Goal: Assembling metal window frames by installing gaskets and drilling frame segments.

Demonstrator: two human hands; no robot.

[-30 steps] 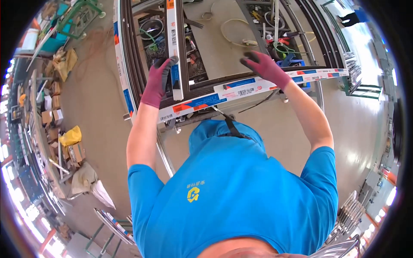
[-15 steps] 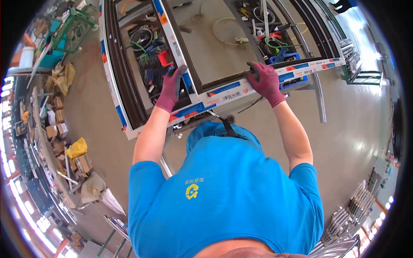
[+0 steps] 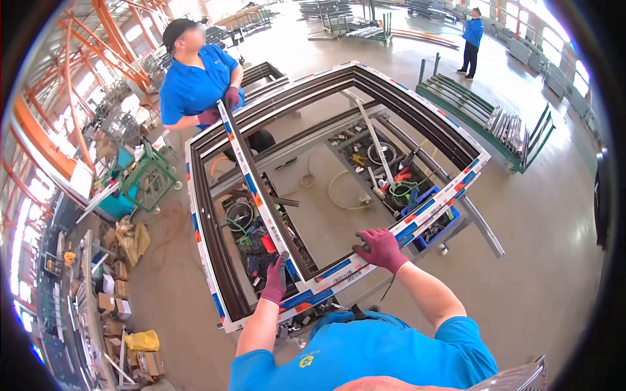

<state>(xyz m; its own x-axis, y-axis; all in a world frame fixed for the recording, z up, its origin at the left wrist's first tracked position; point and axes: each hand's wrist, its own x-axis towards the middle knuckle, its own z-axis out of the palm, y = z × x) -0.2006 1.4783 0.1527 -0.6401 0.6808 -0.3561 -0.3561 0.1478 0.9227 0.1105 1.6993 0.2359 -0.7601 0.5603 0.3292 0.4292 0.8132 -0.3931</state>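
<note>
A large rectangular window frame (image 3: 203, 241), dark brown with printed protective tape along its edges, lies flat before me. Its dividing bar (image 3: 259, 195), taped the same way, runs from the near rail to the far rail, left of the middle. My left hand (image 3: 276, 280), in a maroon and grey glove, is closed against the bar near its near end. My right hand (image 3: 383, 250), gloved alike, is closed over the near rail, right of the bar. At the bar's far end, a co-worker's gloved hands (image 3: 220, 109) touch the bar and the frame.
Under the frame, trays of tools and cables (image 3: 385, 163) show through the openings. A blue bin (image 3: 427, 238) sits under the right side. The co-worker (image 3: 195, 81) stands at the far left. Green racks (image 3: 482, 114) hold metal profiles; another person (image 3: 472, 42) stands beyond. Boxes (image 3: 120, 296) line the left.
The view has tilted up, bringing the frame's far side, the co-worker and the far hall into sight. My hands stay at nearly the same places on the frame.
</note>
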